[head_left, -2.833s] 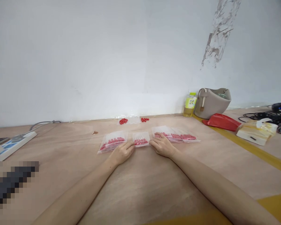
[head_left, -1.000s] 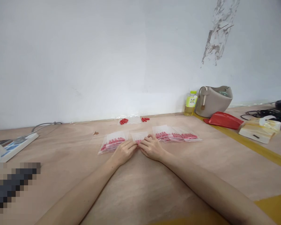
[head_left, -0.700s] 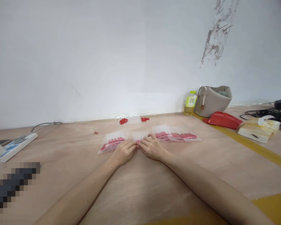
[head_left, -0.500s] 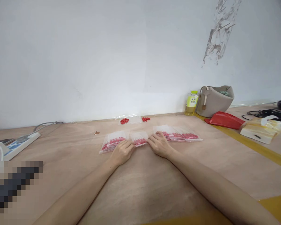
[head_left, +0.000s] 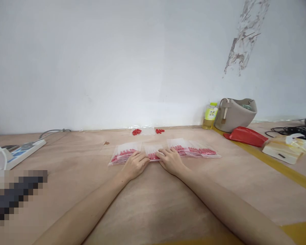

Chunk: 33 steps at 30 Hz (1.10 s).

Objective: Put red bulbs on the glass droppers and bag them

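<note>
A small clear zip bag [head_left: 151, 149] with several red pieces in a row lies flat between my hands. My left hand [head_left: 135, 165] has its fingers closed at the bag's near left corner. At its near right corner, my right hand [head_left: 171, 162] grips with bent fingers that cover part of the red pieces. Left of it lie overlapping bags of red pieces [head_left: 124, 154], partly behind my left fingers. More filled bags [head_left: 206, 152] overlap in a row to the right of my right hand.
Loose red pieces [head_left: 137, 131] and a second small pile [head_left: 159, 131] lie by the wall with clear plastic. A power strip [head_left: 28, 153] is at left. At right stand a bottle [head_left: 209, 116] and grey bag [head_left: 237, 115], near a red pouch [head_left: 247, 136] and tissue pack [head_left: 285, 148].
My right fingers have come down from beside the right-hand bags onto the middle bag. That bag has shifted slightly right and toward me. The camera view has tilted a little.
</note>
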Motion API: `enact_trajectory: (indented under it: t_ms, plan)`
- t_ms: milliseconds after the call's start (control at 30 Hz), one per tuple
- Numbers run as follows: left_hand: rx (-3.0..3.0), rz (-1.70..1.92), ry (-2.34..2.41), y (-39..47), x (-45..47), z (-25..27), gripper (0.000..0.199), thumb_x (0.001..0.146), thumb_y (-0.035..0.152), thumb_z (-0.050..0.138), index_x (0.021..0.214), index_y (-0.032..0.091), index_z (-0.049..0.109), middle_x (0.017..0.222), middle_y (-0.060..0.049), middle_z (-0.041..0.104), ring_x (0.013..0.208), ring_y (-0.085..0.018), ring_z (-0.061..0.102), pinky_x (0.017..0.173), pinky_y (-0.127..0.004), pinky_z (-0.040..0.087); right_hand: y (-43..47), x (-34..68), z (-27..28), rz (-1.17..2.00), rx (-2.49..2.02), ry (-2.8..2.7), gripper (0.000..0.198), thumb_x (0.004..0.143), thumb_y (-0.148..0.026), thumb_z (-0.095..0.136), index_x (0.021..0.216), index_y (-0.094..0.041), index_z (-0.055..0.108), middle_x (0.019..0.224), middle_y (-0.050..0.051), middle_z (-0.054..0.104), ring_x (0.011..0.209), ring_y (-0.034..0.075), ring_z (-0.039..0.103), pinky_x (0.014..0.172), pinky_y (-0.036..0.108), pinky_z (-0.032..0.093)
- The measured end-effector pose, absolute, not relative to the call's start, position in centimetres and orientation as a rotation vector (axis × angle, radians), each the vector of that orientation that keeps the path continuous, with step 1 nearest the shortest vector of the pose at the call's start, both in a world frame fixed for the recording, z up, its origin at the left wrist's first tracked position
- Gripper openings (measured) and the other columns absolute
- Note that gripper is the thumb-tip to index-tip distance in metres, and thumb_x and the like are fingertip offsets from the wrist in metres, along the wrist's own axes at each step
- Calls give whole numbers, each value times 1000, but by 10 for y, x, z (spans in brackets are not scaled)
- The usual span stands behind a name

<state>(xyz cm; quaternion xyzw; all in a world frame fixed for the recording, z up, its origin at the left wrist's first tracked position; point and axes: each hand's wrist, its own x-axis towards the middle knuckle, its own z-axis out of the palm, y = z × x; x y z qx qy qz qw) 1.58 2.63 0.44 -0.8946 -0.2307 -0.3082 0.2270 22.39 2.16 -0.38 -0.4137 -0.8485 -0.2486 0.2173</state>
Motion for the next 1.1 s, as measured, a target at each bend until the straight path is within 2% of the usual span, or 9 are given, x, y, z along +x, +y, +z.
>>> enact_trajectory:
  t_ms: [67,167,267,400,533,633,833,967,1100]
  plan:
    - [-2466,-876,-672,25,16,5,18,83,13,43,96,19,54,94,-6,60,86,-18,55,76,-34,43,22,218,-8,-664,-1220,-2360,26,83,-21,41,106,-22,53,99,7,60,81,17,52,67,29,32]
    - [-2400,-977,-810,25,15,5,37,80,15,45,117,17,40,113,-11,50,104,-23,47,85,-39,41,26,220,-9,-632,-1222,-2305,28,83,-19,40,108,-21,53,95,6,62,79,16,54,63,26,36]
    - [-2363,-1023,-890,26,14,4,45,79,16,46,122,17,33,115,-13,46,107,-25,45,87,-41,40,32,242,1,-648,-1139,-2139,29,82,-16,40,107,-20,56,99,5,62,80,15,56,69,25,39]
    - [-2409,-976,-897,28,14,4,40,78,14,45,118,17,37,112,-12,47,104,-24,46,86,-41,41,42,297,19,-606,-1204,-1836,31,81,-15,38,104,-20,59,105,6,60,93,16,54,79,27,41]
    - [-2478,-856,-921,29,16,5,21,80,12,43,100,17,49,99,-9,52,95,-23,50,81,-38,44,44,358,17,-497,-1403,-1665,32,78,-15,37,98,-19,62,102,6,61,91,18,56,79,29,43]
    - [-2551,-736,-884,28,21,5,16,81,9,41,90,16,52,92,-9,55,91,-22,51,78,-37,45,42,387,4,-377,-1554,-1690,32,73,-16,40,95,-19,64,99,5,62,84,18,58,74,28,43]
    - [-2762,-794,-932,31,56,2,23,80,12,46,101,17,51,109,-9,53,106,-23,47,90,-39,40,29,391,2,-212,-1742,-1984,35,69,-25,45,100,-23,62,108,5,59,99,24,50,81,37,36]
    - [-2769,-879,-1052,45,104,-4,47,77,23,53,121,14,39,123,-15,45,113,-26,42,92,-40,39,16,371,14,-351,-1592,-2062,34,70,-33,48,99,-23,61,106,7,58,99,24,48,88,42,26]
    - [-2809,-883,-1093,61,144,-10,47,78,24,51,123,13,41,123,-14,47,113,-25,44,93,-37,39,8,346,13,-584,-1455,-2132,30,64,-33,55,91,-21,61,97,6,58,93,22,47,91,42,19]
